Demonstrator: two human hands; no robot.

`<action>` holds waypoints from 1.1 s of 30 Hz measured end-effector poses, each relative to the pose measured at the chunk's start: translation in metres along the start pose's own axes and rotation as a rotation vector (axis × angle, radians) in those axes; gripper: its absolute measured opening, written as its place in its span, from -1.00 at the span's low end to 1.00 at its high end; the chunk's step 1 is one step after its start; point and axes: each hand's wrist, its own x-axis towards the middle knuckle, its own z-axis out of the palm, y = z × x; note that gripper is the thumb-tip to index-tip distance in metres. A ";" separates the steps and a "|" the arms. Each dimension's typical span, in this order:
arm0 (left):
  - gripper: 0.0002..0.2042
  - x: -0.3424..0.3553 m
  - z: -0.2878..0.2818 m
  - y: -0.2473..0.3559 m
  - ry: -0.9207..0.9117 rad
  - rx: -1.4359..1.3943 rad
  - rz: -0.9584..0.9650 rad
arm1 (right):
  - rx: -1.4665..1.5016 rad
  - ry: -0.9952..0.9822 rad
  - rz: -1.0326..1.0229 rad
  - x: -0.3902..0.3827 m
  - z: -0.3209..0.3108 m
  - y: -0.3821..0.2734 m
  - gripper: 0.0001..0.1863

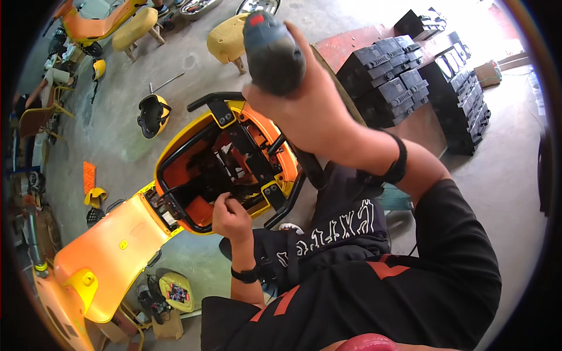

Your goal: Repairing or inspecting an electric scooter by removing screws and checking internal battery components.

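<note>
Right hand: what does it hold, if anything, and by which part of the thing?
The right hand holds a dark power tool, apparently by its handle; the hand hides the exact place.

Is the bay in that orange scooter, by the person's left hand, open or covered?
Open: the bay is uncovered from above, its orange inside showing next to the left hand.

There are one power drill [274,55], two black wristbands [398,164] [246,274], two yellow-topped stools [136,28] [225,38] and two orange vehicles [120,225] [96,22].
</note>
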 end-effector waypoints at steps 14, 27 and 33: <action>-0.88 -0.018 0.008 -0.005 0.199 -0.112 0.034 | -0.009 0.160 -0.534 -0.036 -0.021 0.012 -0.48; -0.85 -0.019 0.011 -0.003 0.201 -0.076 -0.017 | -0.593 0.380 -0.077 -0.151 -0.171 0.332 0.00; -0.85 -0.012 0.008 -0.009 0.245 -0.109 0.049 | -0.794 0.004 0.455 -0.182 -0.153 0.530 -0.10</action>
